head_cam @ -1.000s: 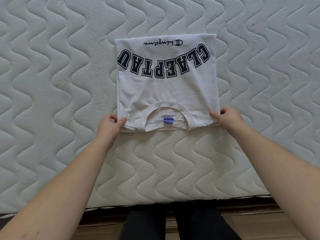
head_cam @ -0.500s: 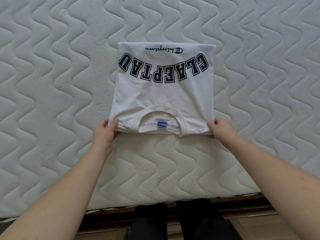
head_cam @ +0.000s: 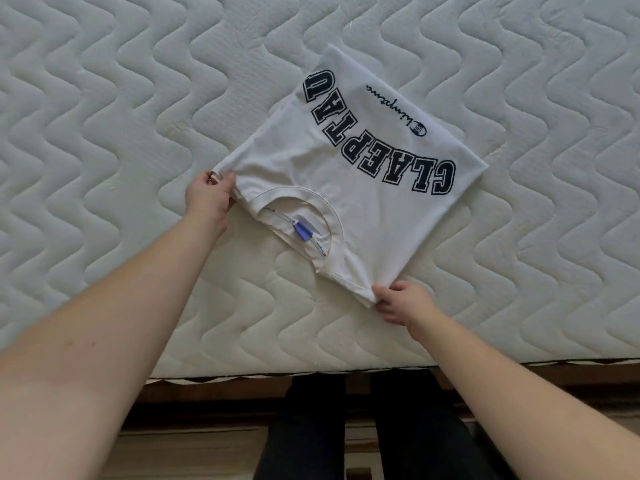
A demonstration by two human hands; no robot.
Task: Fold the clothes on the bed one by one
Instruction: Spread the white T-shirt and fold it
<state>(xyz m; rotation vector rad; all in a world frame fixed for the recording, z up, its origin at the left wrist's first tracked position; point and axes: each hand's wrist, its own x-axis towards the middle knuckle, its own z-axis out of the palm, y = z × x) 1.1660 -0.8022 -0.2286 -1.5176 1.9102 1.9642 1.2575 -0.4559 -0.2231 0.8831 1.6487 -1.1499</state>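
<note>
- Mattress (head_cam: pixel 104 133), quilted in a wavy pattern, fills most of the view and serves as the flat folding surface; its near edge sits above a wooden bed frame (head_cam: pixel 207 393).
- T-shirt (head_cam: pixel 363 202), white with dark block letters, lies on the mattress right of centre as a folded rectangle, turned askew, collar edge nearest the person. Judging by that angle, it is being swung round by its near corners, probably for another fold or to set it aside.
- Left hand (head_cam: pixel 207 199) pinches the corner beside the collar, fingers curled round the cloth edge.
- Right hand (head_cam: pixel 401 303) grips the other near corner, thumb on top.
- Neck label (head_cam: pixel 303 231), blue, shows inside the collar opening.
</note>
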